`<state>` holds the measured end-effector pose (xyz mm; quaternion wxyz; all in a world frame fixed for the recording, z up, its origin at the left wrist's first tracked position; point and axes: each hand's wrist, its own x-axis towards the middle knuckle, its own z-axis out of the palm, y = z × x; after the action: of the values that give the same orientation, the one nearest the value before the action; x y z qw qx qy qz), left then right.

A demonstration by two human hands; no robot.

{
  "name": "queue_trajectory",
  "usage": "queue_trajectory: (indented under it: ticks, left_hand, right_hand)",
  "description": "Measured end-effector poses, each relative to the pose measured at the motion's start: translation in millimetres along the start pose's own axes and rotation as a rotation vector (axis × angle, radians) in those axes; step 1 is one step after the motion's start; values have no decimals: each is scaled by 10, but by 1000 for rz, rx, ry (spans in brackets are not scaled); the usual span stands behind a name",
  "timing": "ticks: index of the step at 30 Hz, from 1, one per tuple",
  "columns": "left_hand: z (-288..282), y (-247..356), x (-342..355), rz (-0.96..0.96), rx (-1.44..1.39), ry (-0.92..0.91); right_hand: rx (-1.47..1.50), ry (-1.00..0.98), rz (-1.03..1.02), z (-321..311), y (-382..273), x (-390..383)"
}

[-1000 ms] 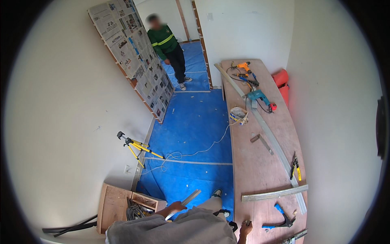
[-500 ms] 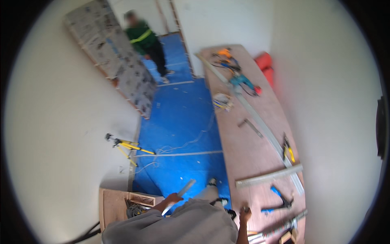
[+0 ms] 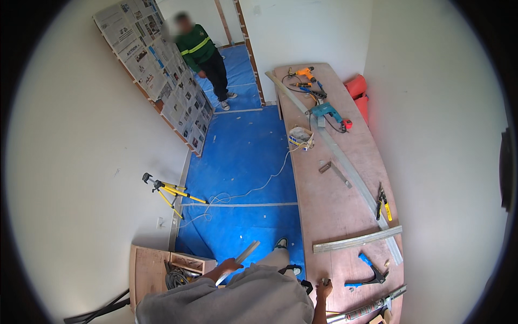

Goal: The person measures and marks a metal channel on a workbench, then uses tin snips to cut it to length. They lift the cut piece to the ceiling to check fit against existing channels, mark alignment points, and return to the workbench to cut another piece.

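- A short grey metal strip (image 3: 238, 262) was held low over the blue floor sheet (image 3: 243, 162), gripped at its near end by the left hand (image 3: 226, 266), closed around it.
- It looked light, stiff and thin-edged, probably slippery; a grip nearer the middle would likely steady it better.
- The right hand (image 3: 324, 287) rested on the long plywood table (image 3: 334, 205); whether it held something small could not be told.
- Nearby lay a blue-handled tool (image 3: 367, 272) and a longer metal channel (image 3: 357, 239).
- A second person (image 3: 202, 54) stood by newspaper-covered panels (image 3: 162, 75).
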<state>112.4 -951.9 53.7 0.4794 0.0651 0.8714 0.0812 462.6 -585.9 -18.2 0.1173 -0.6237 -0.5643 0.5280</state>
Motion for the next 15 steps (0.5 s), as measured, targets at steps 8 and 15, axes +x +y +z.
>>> queue_trajectory:
  ticks: [8,15]
  left_hand:
    - [16,39,-5,63,-41,36]
    - [25,81,74,76,7,33]
  right_hand:
    - [101,-4,-25,2,-70,-13]
    - [27,-26,-12,-22,27,25]
